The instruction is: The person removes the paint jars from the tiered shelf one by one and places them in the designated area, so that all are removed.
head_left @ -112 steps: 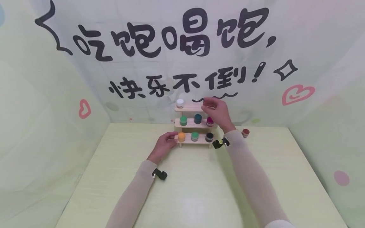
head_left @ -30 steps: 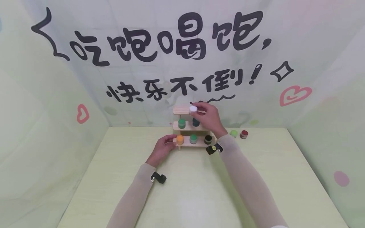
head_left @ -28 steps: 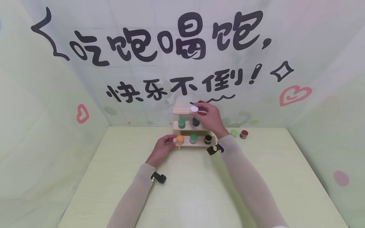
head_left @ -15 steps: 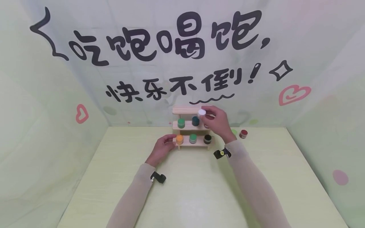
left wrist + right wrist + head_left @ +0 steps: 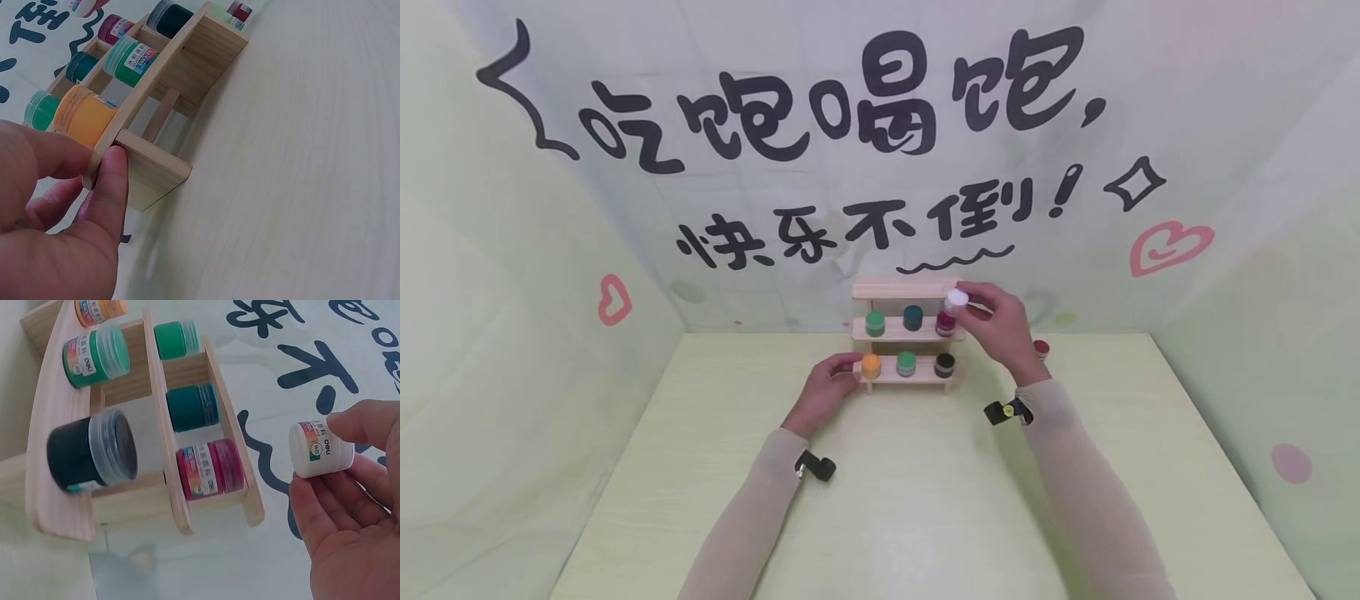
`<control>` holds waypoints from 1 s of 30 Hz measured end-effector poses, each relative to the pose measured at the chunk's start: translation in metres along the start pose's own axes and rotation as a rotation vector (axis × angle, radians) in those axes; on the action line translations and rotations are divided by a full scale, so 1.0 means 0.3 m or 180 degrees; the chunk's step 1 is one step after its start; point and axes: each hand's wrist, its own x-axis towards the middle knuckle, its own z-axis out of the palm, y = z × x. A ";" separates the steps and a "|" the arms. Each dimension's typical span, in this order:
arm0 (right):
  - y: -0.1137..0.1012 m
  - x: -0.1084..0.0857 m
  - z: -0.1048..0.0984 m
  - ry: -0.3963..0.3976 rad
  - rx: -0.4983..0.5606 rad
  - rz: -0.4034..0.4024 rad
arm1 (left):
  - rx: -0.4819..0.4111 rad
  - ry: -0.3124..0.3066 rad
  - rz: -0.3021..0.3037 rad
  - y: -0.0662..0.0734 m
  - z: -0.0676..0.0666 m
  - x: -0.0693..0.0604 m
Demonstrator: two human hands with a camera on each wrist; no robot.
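My right hand (image 5: pixel 998 323) holds a white paint jar (image 5: pixel 317 449) between thumb and fingers, just off the right end of a small three-tier wooden stand (image 5: pixel 904 289). With thumb and fingers, my left hand (image 5: pixel 62 206) pinches the left end of the stand's bottom tier, beside an orange paint jar (image 5: pixel 86 117). That tier also bears a green jar (image 5: pixel 906 364) and a black jar (image 5: pixel 944 365). On the middle tier are another green jar (image 5: pixel 875 323), a dark teal jar (image 5: pixel 913 317) and a magenta jar (image 5: pixel 209 467). No jar stands on the top tier.
Behind my right wrist, a dark red jar (image 5: pixel 1041 348) stands on the pale table (image 5: pixel 895 483). A light green jar (image 5: pixel 222 12) shows near it in the left wrist view. A printed cloth backdrop (image 5: pixel 775 292) hangs close behind the stand.
The white jar, earlier at the top tier's left end, is now in my right hand and has moved rightward past the stand's end. My left hand keeps its place.
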 end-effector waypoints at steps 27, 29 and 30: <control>0.176 -0.128 -0.195 0.0092 -0.0433 0.0182 | -0.0281 -0.0094 -0.0080 -0.007 -0.002 0.007; 0.190 -0.131 -0.215 0.0130 -0.0454 0.0216 | -0.0286 -0.0094 -0.0086 -0.006 -0.002 0.009; 0.199 -0.134 -0.225 0.0141 -0.0446 0.0259 | -0.0280 -0.0091 -0.0089 -0.006 -0.002 0.010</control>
